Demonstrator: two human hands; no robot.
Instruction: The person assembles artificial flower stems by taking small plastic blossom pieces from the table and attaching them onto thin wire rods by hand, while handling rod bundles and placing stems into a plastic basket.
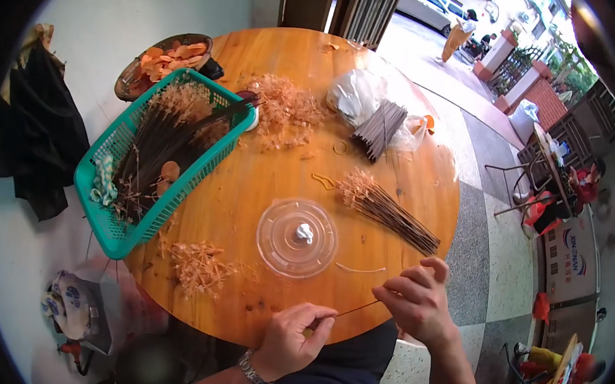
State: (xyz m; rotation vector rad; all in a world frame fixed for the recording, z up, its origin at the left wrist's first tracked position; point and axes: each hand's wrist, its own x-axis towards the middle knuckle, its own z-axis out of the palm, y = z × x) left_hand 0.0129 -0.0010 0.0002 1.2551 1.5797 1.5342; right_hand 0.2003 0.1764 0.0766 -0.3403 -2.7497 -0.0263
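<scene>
Between my two hands a thin brown stem point(358, 309) stretches above the table's front edge. My left hand point(296, 336), with a metal watch on the wrist, pinches one end between thumb and fingers. The other end runs into the closed fingers of my right hand point(418, 298). Just beyond them, a clear plastic lid point(275, 243) lies flat with a small white lump point(304, 233) at its middle. Right of it lie a pale thin strand point(360, 269) and a bundle of brown stems with orange flower tips point(392, 211). Loose orange dried petals point(199, 268) are heaped on the left.
A green basket point(198, 174) full of flowered stems overhangs the round wooden table's point(370, 318) left edge. Behind are a bowl of orange petals point(170, 61), another orange petal pile point(281, 108), bare grey sticks point(380, 129) and a white plastic bag point(357, 95). People sit at tables on the right.
</scene>
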